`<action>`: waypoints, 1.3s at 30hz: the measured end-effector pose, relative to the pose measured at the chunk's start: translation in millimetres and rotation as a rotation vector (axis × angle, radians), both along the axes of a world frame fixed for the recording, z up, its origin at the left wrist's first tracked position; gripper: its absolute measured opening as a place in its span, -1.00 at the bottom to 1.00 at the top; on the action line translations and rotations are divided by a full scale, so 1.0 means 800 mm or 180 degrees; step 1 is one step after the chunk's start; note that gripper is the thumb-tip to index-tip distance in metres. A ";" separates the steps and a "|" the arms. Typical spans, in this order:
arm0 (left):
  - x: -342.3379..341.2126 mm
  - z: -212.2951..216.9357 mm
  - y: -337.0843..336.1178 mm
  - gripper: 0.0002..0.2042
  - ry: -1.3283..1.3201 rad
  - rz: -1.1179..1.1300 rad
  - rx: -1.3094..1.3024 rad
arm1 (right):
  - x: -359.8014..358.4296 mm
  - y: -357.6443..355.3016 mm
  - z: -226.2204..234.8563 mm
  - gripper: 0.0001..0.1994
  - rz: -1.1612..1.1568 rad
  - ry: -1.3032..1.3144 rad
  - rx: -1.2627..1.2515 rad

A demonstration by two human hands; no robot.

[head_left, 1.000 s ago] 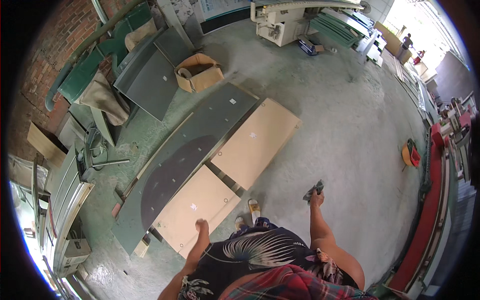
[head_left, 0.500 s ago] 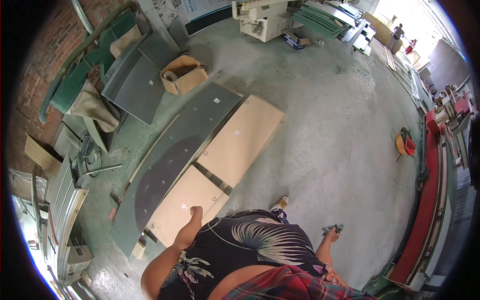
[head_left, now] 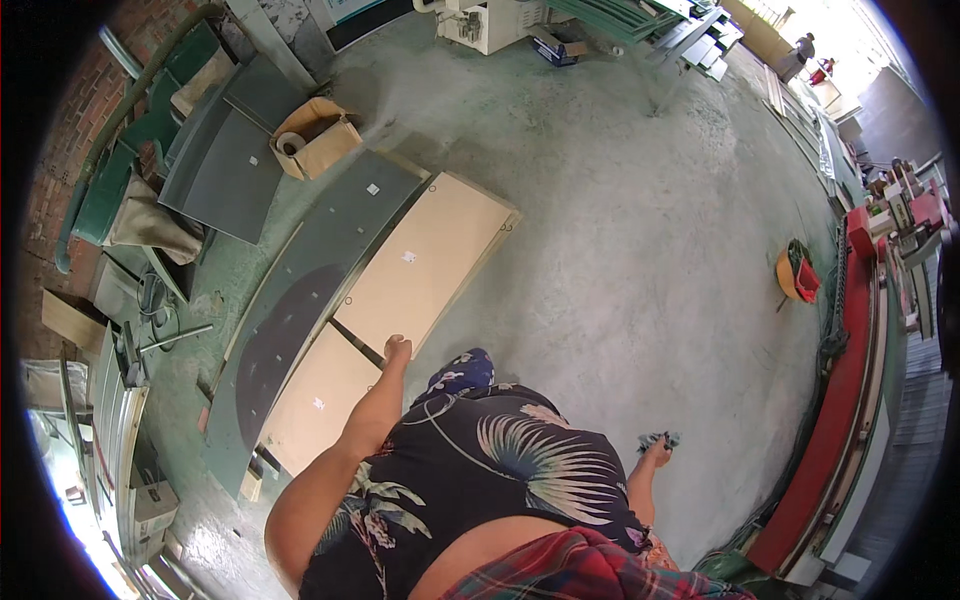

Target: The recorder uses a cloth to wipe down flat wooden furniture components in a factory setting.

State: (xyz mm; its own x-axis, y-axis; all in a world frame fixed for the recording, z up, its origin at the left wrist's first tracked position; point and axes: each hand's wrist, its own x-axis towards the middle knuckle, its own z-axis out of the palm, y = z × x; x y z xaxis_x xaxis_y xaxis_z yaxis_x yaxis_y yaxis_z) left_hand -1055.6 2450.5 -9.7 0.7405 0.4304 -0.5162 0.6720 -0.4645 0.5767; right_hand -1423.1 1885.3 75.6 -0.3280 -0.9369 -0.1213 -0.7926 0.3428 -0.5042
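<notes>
My left hand (head_left: 397,348) hangs in front of me with its fingers curled in, and nothing shows in it. Below it in the picture lie two pale wood-coloured boards, a farther one (head_left: 440,250) and a nearer one (head_left: 325,395). I cannot tell whether the hand touches them. Beside the boards, a long dark grey panel (head_left: 345,225) bears a darker rounded patch. Out to my right, away from my body, my right hand (head_left: 660,454) is closed on a crumpled, dark patterned cloth (head_left: 650,441).
An open cardboard box (head_left: 335,150) with a roll inside stands beyond the panels. Grey sheets (head_left: 225,165) lean near green equipment at left. A long red machine bed (head_left: 815,460) runs along the right, with an orange bucket (head_left: 787,275) near it. Two people are far off.
My view has shifted, so the boards and box appear farther left. My left hand now shows over the gap between the pale boards. A patterned trouser leg has come forward. The right hand keeps the cloth.
</notes>
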 end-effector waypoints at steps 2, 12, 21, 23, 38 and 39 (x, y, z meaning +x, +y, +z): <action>0.021 0.006 0.015 -0.62 0.0514 -0.0453 0.0273 | 0.066 -0.024 -0.003 -0.52 0.0224 -0.0106 0.0016; 0.102 0.257 -0.093 -0.60 0.0948 -0.1217 -0.0953 | 0.310 -0.090 -0.012 -0.66 0.1479 -0.1163 0.0317; 0.421 0.000 -0.213 -0.88 0.0275 0.0674 -0.0967 | 0.447 -0.181 0.031 -0.69 0.2106 -0.0540 -0.0115; 0.464 0.023 -0.244 -0.85 0.0151 0.0367 -0.0611 | 0.486 -0.203 0.038 -0.69 0.2164 -0.0583 -0.0079; 0.483 -0.089 -0.345 -0.77 0.1030 0.1777 -0.0558 | 0.960 -0.492 0.032 -0.68 0.3465 -0.1069 0.0632; 0.463 -0.093 -0.328 -0.78 0.0715 0.1620 -0.0354 | 0.994 -0.503 0.022 -0.68 0.3512 -0.1154 0.0794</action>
State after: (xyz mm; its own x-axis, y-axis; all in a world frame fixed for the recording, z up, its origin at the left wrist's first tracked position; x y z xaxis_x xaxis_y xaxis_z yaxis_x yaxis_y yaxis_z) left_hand -684.9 2187.9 -84.1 0.3207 0.6383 -0.6998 0.9072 0.0055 0.4207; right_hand -627.9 1483.0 93.2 0.7327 -0.6290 -0.2598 -0.5459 -0.3153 -0.7762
